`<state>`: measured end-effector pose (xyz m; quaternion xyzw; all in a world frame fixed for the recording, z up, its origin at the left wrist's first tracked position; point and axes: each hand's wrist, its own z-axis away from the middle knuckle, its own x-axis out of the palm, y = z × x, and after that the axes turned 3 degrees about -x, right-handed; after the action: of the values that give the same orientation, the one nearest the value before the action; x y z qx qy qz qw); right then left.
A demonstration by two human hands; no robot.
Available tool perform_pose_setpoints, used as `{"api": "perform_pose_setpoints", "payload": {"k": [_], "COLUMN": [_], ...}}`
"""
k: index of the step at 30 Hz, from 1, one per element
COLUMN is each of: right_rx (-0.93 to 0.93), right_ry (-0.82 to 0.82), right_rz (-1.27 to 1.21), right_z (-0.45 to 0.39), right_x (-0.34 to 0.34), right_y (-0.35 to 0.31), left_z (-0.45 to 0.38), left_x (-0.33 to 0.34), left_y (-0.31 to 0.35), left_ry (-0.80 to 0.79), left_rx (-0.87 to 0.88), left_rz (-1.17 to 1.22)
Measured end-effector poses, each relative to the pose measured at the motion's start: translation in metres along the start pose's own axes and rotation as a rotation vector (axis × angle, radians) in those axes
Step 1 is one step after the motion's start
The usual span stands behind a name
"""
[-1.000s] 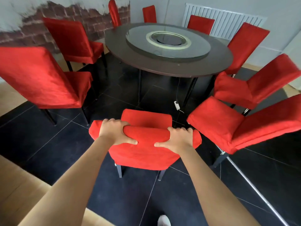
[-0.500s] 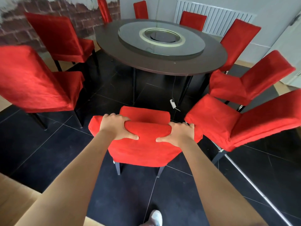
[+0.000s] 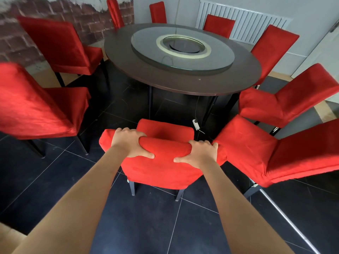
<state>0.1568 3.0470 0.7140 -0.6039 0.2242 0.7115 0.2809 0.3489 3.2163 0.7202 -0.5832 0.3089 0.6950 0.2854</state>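
Item: red-covered dining chair, seen from behind and above, standing on the black tiled floor on dark legs. Its seat faces the round dark table but sits short of the table's near edge. Left hand: grasps the top of the backrest towards its left end, with the fingers curled over the front and the thumb pressed flat on the rear face. Right hand: grasps the top of the backrest near its right corner in the same way, with the thumb pointing inward across the fabric. Both forearms are bare and extended. Adjoining: a second red chair on the right, angled, its seat corner just beside the held chair's right end; whether they touch cannot be told. A third red chair stands on the left, well apart. Further red chairs ring the table, among them one at left rear and two at right. Table top: a round glass turntable with a pale ring around a dark centre. Under the table: a white plug hanging on a thin cord. Background: a brick-pattern wall at left and a white radiator behind the table. Floor, lower right: a metal strip running diagonally.
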Motion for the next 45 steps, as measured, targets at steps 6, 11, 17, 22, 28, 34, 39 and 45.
{"api": "perform_pose_setpoints", "payload": {"k": [6, 11, 17, 22, 28, 34, 39, 45], "right_rx": [-0.002, -0.005, -0.026, -0.039, -0.101, -0.170, -0.232, -0.332], "right_ry": [-0.022, -0.050, -0.057, -0.050, -0.022, 0.026, 0.047, 0.027], "right_rz": [0.001, 0.022, 0.038, 0.004, -0.086, -0.082, -0.077, -0.046], "right_z": [-0.040, -0.060, -0.061, -0.054, -0.049, -0.056, -0.063, -0.072], "right_x": [-0.007, -0.010, -0.015, -0.023, -0.035, -0.053, -0.062, -0.062], "right_y": [-0.006, -0.014, -0.019, -0.025, -0.084, -0.188, -0.287, -0.399], "left_z": [-0.043, -0.064, -0.060, -0.050, -0.039, -0.023, 0.001, 0.032], "left_x": [-0.010, -0.014, -0.014, -0.019, -0.044, -0.077, -0.094, -0.100], "left_y": [-0.009, -0.017, -0.022, -0.030, -0.080, -0.184, -0.290, -0.412], "left_ry": [-0.070, -0.121, -0.124, -0.107, -0.070, 0.001, 0.038, 0.075], "left_rx": [-0.026, -0.034, -0.050, -0.038, -0.043, -0.085, -0.164, -0.294], "left_rz": [-0.007, -0.031, -0.003, 0.096, 0.146, 0.152, 0.132, 0.145]}}
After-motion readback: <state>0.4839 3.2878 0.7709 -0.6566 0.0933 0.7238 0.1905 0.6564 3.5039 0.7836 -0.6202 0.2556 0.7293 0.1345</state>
